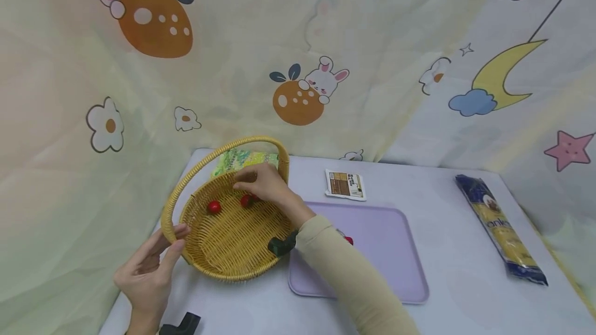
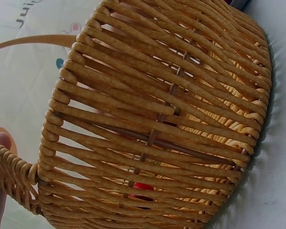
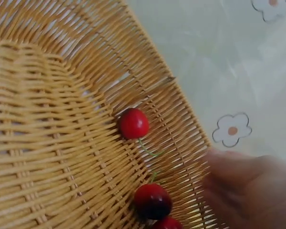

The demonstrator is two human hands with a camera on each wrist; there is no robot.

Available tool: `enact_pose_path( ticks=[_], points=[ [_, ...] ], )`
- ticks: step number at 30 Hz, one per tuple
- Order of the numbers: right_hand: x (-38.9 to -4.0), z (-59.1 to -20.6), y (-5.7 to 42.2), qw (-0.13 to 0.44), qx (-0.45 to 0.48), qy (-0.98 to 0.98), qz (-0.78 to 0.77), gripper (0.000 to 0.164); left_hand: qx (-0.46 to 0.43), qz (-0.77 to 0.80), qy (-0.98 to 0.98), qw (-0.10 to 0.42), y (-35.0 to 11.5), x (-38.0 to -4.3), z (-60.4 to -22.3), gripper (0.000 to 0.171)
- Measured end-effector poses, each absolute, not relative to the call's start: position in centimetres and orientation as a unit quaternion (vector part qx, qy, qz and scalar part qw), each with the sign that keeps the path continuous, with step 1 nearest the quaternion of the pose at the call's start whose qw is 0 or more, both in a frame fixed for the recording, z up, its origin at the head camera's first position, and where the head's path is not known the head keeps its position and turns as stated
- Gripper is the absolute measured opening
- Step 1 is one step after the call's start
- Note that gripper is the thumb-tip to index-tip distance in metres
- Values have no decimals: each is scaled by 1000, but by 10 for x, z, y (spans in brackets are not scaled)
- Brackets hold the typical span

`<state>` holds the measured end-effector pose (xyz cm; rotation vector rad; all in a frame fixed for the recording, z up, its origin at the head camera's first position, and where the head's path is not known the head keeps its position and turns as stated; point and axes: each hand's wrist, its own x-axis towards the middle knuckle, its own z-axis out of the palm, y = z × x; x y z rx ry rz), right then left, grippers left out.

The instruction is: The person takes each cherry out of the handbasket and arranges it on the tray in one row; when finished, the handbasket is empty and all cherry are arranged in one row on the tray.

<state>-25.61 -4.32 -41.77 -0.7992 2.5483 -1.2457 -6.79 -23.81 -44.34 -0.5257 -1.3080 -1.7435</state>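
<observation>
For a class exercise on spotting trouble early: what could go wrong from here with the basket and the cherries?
The left hand holds the handle near one end, so a tug might tip the basket and set the round cherries rolling.

The right hand is over the basket and could knock them.

The right sleeve crosses the tray close to a small red thing, which it might brush aside.

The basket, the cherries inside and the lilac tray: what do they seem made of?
Basket: cane or plastic imitation, satiny; woven strands show, but I can't tell which. Cherries: glossy, possibly plastic, given their smooth shine, though maybe real. Tray: probably plastic, fairly matte, evenly coloured.
</observation>
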Motion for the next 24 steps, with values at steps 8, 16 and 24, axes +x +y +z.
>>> enact_pose_path(
  ticks=[8, 16, 24],
  points=[
    [-262, -432, -45, 158, -339, 873, -314, 32, -207, -700, -526, 436, -237, -67, -442, 36],
    [-262, -431, -41, 162, -351, 872, -302, 32, -206, -699, -529, 436, -236, -67, -442, 36],
    [-260, -427, -37, 192, -359, 867, -289, 37, -206, -699, -527, 436, -236, -68, -441, 35]
  ],
)
